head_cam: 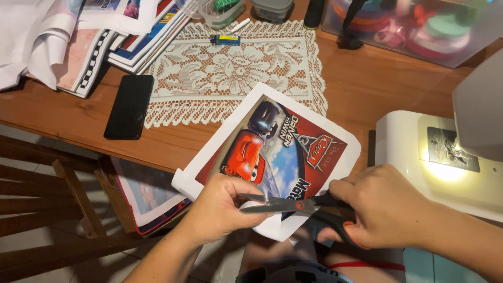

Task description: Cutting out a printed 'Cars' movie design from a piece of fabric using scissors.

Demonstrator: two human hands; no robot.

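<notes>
At nine o'clock of my hands, a black rectangular phone (129, 106) lies flat on the brown wooden table (367, 78), just beside the white lace mat (230, 68). At eleven o'clock a loose stack of printed sheets (84, 47) overlaps the table edge.

My left hand (220, 207) is closed in a pinch on the lower edge of the white-bordered glossy print with a red cartoon car (272, 152), thumb on top, fingers beneath. The print is tilted, its top corner pointing to one o'clock, its far part over the table and lace mat.

My right hand (382, 207) is closed through the handles of the black-handled scissors with an orange inner grip (293, 205). The blades point to nine o'clock, slightly parted, lying across the print's lower edge and touching my left thumb.

At two o'clock stands a white sewing machine (414, 152), its lamp lit.
</notes>
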